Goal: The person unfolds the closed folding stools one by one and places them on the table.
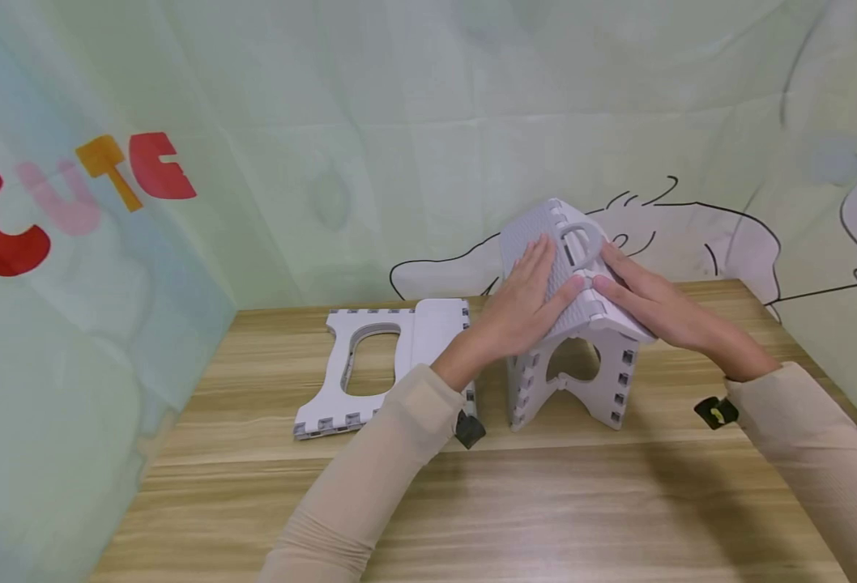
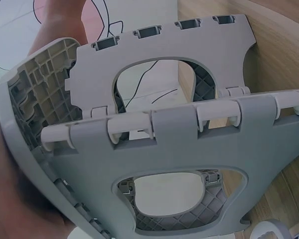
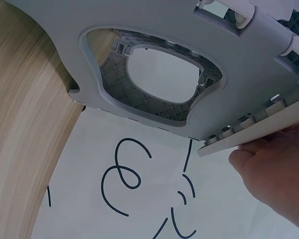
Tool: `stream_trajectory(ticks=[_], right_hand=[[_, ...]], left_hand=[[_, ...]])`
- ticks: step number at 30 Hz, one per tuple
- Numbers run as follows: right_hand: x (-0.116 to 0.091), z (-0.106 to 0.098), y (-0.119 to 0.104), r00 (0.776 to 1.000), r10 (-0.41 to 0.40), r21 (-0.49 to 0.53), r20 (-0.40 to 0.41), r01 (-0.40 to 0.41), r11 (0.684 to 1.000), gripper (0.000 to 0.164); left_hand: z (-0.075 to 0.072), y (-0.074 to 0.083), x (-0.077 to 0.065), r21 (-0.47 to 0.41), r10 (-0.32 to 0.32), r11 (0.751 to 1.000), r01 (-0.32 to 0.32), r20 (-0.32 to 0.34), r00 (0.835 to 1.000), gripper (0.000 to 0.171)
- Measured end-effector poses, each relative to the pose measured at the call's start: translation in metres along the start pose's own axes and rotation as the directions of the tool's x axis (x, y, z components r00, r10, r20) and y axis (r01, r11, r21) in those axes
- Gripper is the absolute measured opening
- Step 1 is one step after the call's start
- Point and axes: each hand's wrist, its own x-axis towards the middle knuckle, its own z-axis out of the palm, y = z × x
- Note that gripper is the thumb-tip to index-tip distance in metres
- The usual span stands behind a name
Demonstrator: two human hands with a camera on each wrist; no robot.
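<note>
A pale grey plastic folding step stool (image 1: 607, 368) stands partly unfolded on the table, its hinged top raised into a peak. Flat against the top's left half lies my left hand (image 1: 523, 304), fingers extended. My right hand (image 1: 650, 304) rests on the right half, its thumb near the ridge beside the other thumb. Between them the grey carry handle (image 1: 581, 244) stands up from the top. From below, the left wrist view shows the stool's hinged side panel (image 2: 174, 124). In the right wrist view, my right fingers (image 3: 274, 174) touch the top's outer face.
A second folding stool (image 1: 436, 324), white and folded flat, lies left of the standing one. The wood-grain table (image 1: 545, 502) meets a printed cloth backdrop (image 1: 399, 146) behind and at the sides. Small black devices (image 1: 716, 413) hang at both wrists.
</note>
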Motion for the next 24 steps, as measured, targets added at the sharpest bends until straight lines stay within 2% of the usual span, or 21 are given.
stream_trajectory(ticks=[8,24], right_hand=[[-0.0014,0.0004,-0.0007,1.000,0.018,0.009,-0.011,-0.017,1.000,0.064],[-0.0023,0.0008,0.0016,0.998,-0.066,-0.005,-0.021,0.066,0.998,0.062]], left_hand=[[0.0005,0.0006,-0.0002,-0.007,0.005,1.000,-0.005,-0.004,1.000,0.080],[0.0009,0.0034,0.0015,0.027,0.010,1.000,-0.010,0.001,1.000,0.082]])
